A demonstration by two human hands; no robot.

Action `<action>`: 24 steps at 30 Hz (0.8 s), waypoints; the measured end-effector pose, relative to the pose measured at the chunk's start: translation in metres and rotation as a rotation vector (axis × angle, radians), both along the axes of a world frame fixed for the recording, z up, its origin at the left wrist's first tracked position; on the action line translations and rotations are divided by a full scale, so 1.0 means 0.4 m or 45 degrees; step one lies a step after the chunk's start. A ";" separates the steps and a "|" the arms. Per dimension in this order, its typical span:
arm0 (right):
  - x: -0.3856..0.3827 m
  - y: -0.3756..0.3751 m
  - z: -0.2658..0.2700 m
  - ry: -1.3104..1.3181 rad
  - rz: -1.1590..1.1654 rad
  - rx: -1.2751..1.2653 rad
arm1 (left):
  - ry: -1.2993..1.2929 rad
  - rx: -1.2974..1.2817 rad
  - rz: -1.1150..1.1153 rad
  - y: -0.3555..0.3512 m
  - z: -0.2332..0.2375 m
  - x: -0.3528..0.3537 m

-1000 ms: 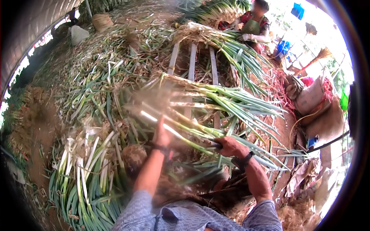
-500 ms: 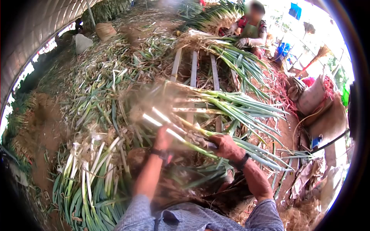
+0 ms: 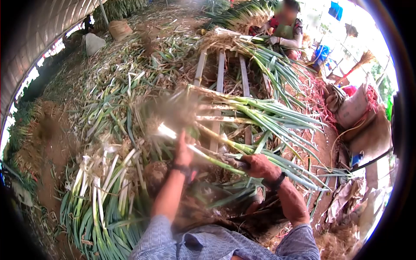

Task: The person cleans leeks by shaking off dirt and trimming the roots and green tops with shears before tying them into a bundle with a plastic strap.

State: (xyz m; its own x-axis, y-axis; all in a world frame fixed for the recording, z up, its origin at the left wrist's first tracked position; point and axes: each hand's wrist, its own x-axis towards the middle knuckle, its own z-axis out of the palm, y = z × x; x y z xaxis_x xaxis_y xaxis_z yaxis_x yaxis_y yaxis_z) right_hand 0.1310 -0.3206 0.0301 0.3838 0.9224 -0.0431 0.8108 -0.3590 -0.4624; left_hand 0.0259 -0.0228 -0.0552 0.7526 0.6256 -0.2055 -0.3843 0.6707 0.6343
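Leek [image 3: 213, 158] in left hand [image 3: 184, 151] and right hand [image 3: 259, 167], trimmed pile [image 3: 102, 193] just beside.

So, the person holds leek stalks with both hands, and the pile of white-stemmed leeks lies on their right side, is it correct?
Not quite. In the head view the pile of white-stemmed leeks lies on their left side. The left hand and the right hand do hold leek stalks.
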 end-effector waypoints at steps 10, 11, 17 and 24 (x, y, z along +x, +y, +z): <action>0.001 0.033 -0.035 0.069 -0.010 0.074 | 0.022 -0.139 0.026 -0.001 0.038 0.000; -0.003 0.034 -0.030 0.066 0.000 0.076 | 0.009 -0.144 0.023 0.004 0.037 -0.002; 0.015 0.011 -0.004 0.051 -0.078 -0.222 | -0.033 -0.184 0.070 0.051 -0.036 0.000; 0.016 -0.047 0.004 0.102 -0.073 -0.231 | -0.068 -0.193 -0.029 0.070 -0.118 0.014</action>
State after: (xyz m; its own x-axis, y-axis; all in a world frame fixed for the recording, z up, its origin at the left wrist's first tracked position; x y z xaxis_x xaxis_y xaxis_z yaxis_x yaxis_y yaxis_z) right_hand 0.1375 -0.3394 0.0315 0.4241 0.8735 -0.2389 0.7497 -0.4867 -0.4484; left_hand 0.0314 0.0054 -0.1023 0.7787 0.5730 -0.2555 -0.3985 0.7663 0.5040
